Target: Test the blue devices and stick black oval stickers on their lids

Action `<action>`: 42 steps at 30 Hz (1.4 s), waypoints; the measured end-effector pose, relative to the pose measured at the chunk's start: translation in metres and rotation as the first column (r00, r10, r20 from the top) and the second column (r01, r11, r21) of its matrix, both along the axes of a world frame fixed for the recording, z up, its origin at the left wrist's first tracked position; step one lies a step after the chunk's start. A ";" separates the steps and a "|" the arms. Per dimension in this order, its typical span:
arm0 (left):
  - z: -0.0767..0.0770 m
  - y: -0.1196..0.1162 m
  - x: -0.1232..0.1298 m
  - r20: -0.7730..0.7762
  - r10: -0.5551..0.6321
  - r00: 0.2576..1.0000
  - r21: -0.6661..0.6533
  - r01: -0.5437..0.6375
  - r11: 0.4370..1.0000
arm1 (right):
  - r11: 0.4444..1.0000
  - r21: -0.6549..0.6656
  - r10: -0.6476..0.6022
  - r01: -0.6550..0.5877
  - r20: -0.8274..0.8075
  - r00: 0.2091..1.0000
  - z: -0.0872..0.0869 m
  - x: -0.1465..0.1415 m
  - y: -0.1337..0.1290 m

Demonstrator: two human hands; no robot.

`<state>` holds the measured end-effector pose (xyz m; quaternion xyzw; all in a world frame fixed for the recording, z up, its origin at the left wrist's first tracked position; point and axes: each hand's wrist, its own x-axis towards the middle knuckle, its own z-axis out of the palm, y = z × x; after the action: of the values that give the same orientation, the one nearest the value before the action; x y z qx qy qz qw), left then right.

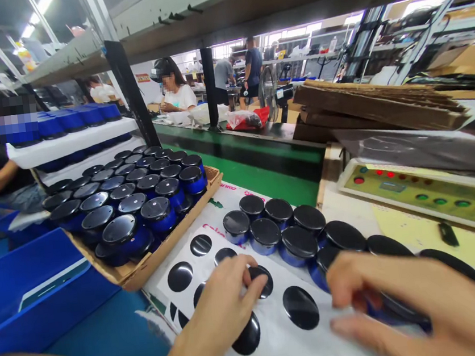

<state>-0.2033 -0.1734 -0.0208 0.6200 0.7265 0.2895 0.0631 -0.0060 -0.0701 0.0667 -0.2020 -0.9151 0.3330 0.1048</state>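
Observation:
My left hand (229, 293) is over a white sheet (281, 338) of round black stickers, its fingers curled. Thumb and forefinger are at the edge of one black round sticker (265, 282), which they partly cover. Another sticker (301, 307) lies flat to the right of it. My right hand (405, 290), smeared by motion, hovers with thumb and fingers apart beside a row of blue round containers with black tops (299, 244). It partly hides some of them. I see nothing between its fingers.
A cardboard tray (175, 231) packed with similar blue containers stands on the left, near blue bins (39, 280). A control box (432, 196) with lit buttons sits at right. Flattened cardboard (375, 105) is stacked behind. A co-worker (176, 90) sits across the green belt (272, 180).

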 end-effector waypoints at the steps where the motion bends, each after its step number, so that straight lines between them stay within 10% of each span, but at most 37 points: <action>1: 0.007 0.005 -0.004 -0.027 0.011 1.000 0.043 -0.009 0.999 | 0.998 -0.029 -0.049 0.049 -0.002 0.999 0.004 -0.005 0.013; 6: 0.010 0.049 -0.019 -0.300 0.078 0.951 0.205 -0.016 0.979 | 0.979 -0.070 -0.203 0.193 -0.204 0.958 -0.018 -0.058 0.073; 13: -0.010 0.068 -0.023 -0.219 0.046 0.975 0.192 -0.003 0.981 | 0.947 -0.098 -0.318 0.305 -0.180 0.931 -0.068 -0.078 0.089; 42: -0.007 0.067 -0.027 -0.174 0.002 0.985 0.131 0.021 0.991 | 0.915 0.327 -0.190 0.237 -0.168 0.967 -0.077 -0.077 0.079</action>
<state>-0.2302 -0.1063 -0.0278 0.6491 0.7055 0.2817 -0.0403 -0.0829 0.0092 -0.0101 -0.2567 -0.9225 0.1670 0.2350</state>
